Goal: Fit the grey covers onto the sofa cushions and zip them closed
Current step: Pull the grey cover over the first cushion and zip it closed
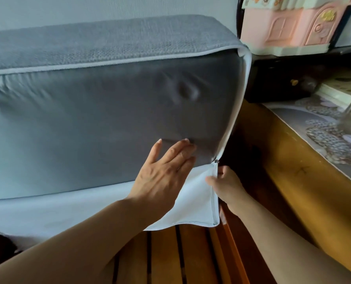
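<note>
The sofa cushion (101, 111) stands on edge on the wooden slatted sofa frame (170, 253), its grey cover (109, 42) partly zipped. The left hand (166, 171) presses flat, fingers straight, against the cushion's face. The right hand (223, 185) pinches the cover's white edge just below the zip slider (216, 161) at the cushion's right side.

The cover (113, 39) shows a coarse grey weave on top, with pale piping and a white lining (193, 203). The cushion (101, 119) inside is smooth dark grey. The slatted bench (170, 253) is orange-brown wood. A pink toy house (293, 23) stands beside it, near a floral mat (322, 128) in lilac and grey.
</note>
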